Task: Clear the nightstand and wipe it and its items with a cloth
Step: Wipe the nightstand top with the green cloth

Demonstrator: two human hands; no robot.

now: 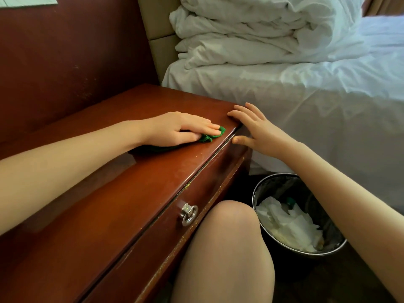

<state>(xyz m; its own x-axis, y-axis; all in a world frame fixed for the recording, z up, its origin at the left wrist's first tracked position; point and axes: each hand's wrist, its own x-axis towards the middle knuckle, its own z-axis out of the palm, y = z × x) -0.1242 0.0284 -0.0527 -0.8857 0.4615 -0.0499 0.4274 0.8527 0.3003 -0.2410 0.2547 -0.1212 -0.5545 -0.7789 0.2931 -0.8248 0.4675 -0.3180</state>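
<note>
Centre of frame: left hand [185, 127] lies flat on the green cloth [209, 137], fingers straight, pressing it to the table [153, 182] top near the front right corner. Judged step: wiping the top. Right hand [258, 130] is open, fingers spread over that corner, thumb on the drawer front, probably bracing the reach. Bin [258, 189] holding white paper sits lower right, below the bed [306, 95]

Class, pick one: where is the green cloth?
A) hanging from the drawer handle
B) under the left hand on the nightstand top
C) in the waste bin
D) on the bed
B: the left hand presses the green cloth flat on the nightstand top.
</note>
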